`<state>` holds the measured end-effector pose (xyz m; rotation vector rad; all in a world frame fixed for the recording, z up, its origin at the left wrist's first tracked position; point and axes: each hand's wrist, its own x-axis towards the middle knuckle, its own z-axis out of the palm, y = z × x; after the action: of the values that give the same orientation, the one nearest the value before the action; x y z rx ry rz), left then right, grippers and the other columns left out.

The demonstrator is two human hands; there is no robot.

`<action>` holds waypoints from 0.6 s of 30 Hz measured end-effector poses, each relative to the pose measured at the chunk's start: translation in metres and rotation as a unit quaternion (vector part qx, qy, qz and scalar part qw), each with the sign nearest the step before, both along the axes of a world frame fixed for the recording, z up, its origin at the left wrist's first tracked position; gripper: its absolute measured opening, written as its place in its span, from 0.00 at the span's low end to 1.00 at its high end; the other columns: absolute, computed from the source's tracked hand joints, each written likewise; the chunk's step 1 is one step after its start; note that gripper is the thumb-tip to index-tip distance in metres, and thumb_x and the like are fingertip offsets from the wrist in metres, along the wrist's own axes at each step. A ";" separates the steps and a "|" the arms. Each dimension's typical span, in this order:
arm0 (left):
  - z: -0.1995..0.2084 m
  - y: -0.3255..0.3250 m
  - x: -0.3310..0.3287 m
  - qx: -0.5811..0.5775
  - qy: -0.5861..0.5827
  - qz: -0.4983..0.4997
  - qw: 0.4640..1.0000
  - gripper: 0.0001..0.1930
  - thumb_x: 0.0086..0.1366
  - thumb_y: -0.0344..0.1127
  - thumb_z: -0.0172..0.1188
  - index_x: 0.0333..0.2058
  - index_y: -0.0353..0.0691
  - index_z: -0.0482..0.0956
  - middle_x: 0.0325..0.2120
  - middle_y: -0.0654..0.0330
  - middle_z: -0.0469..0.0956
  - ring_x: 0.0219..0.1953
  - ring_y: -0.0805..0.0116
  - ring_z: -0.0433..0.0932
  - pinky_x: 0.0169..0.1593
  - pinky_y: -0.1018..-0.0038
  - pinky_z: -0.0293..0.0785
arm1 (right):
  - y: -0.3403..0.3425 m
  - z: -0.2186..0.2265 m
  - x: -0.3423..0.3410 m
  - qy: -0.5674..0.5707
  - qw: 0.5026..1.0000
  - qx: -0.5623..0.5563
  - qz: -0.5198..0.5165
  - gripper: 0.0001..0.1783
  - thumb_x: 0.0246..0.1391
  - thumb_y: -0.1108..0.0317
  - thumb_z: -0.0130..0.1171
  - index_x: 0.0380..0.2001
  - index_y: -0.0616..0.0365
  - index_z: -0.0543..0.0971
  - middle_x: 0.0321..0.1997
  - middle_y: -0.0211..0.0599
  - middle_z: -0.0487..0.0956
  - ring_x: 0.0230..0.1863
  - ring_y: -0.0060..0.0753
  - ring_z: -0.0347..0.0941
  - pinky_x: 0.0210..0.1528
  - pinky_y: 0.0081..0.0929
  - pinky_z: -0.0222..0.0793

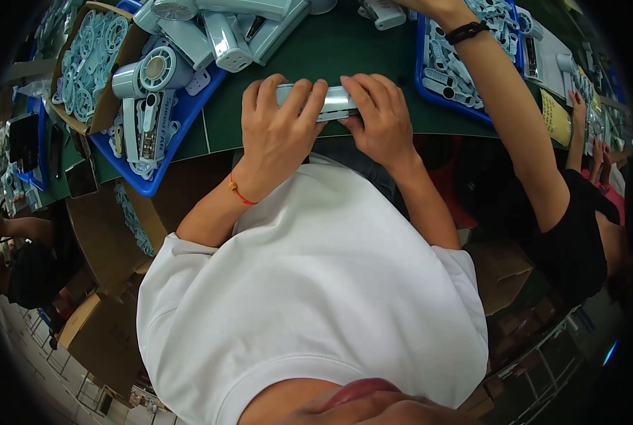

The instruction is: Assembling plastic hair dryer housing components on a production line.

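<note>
Both my hands grip a pale blue-grey plastic housing, long and glossy, held crosswise just above the near edge of the green table. My left hand wraps the housing's left end, with a red cord bracelet at the wrist. Around its right end close the fingers of my right hand. Fingers cover both ends and much of the underside, so its full shape is hidden. Beyond my hands lies a group of similar pale housings, some with round fan heads.
At left, a blue tray carries fan parts beside a cardboard box of ring-shaped pieces. Another blue tray with small parts stands at right. A co-worker's arm reaches over it. Cardboard boxes sit below the table.
</note>
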<state>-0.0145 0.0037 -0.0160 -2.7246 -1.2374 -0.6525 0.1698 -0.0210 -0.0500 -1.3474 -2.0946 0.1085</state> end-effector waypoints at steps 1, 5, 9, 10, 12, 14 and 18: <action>-0.002 0.000 0.000 0.012 -0.023 -0.007 1.000 0.29 0.38 0.38 0.71 0.44 0.44 0.75 0.37 0.65 0.74 0.41 0.57 0.70 0.45 0.62 0.64 | -0.002 -0.002 -0.001 -0.001 1.000 0.015 -0.011 0.33 0.37 0.66 0.66 0.52 0.56 0.71 0.47 0.36 0.72 0.50 0.42 0.66 0.51 0.37 0.63; 0.000 0.000 0.000 0.013 -0.023 -0.004 1.000 0.29 0.38 0.38 0.71 0.43 0.43 0.76 0.37 0.65 0.74 0.41 0.56 0.70 0.44 0.62 0.64 | 0.000 0.002 0.002 -0.005 1.000 -0.005 0.001 0.31 0.40 0.63 0.65 0.51 0.56 0.72 0.47 0.36 0.71 0.50 0.41 0.65 0.50 0.36 0.63; 0.002 -0.001 -0.001 -0.001 -0.012 -0.005 1.000 0.29 0.37 0.37 0.71 0.44 0.43 0.76 0.38 0.65 0.74 0.42 0.56 0.70 0.45 0.61 0.64 | 0.003 0.007 0.002 0.009 0.999 -0.006 0.036 0.30 0.41 0.62 0.65 0.50 0.57 0.72 0.48 0.37 0.72 0.51 0.42 0.66 0.51 0.37 0.61; 0.002 -0.001 -0.002 0.000 -0.009 -0.010 1.000 0.29 0.37 0.38 0.71 0.44 0.43 0.76 0.38 0.65 0.74 0.42 0.56 0.70 0.44 0.61 0.64 | 0.004 0.003 0.001 0.006 0.999 0.006 0.034 0.29 0.42 0.60 0.64 0.50 0.56 0.72 0.48 0.36 0.72 0.51 0.41 0.66 0.51 0.37 0.61; 0.001 0.000 -0.001 0.002 -0.007 -0.011 1.000 0.30 0.37 0.38 0.71 0.44 0.43 0.76 0.38 0.65 0.74 0.42 0.56 0.70 0.45 0.61 0.64 | 0.003 -0.002 0.000 0.004 0.999 0.019 0.032 0.29 0.43 0.59 0.64 0.50 0.56 0.72 0.48 0.36 0.72 0.50 0.41 0.66 0.51 0.37 0.61; 0.003 0.000 -0.001 0.003 -0.005 -0.011 1.000 0.30 0.37 0.38 0.71 0.44 0.43 0.75 0.38 0.65 0.74 0.42 0.57 0.69 0.45 0.61 0.64 | 0.002 -0.005 0.002 -0.008 0.999 0.023 0.032 0.29 0.44 0.57 0.62 0.51 0.55 0.72 0.49 0.36 0.72 0.50 0.41 0.66 0.52 0.36 0.60; 0.007 0.000 -0.001 -0.044 -0.027 -0.014 0.999 0.27 0.40 0.38 0.70 0.43 0.44 0.76 0.37 0.66 0.74 0.42 0.58 0.69 0.45 0.61 0.63 | 0.004 0.003 0.005 0.030 0.997 -0.032 0.055 0.28 0.45 0.58 0.61 0.50 0.55 0.72 0.48 0.37 0.71 0.49 0.42 0.65 0.52 0.37 0.60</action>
<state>-0.0153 0.0040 -0.0086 -2.8181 -1.2718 -0.6949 0.1744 -0.0175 -0.0471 -1.2495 -2.1308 0.2621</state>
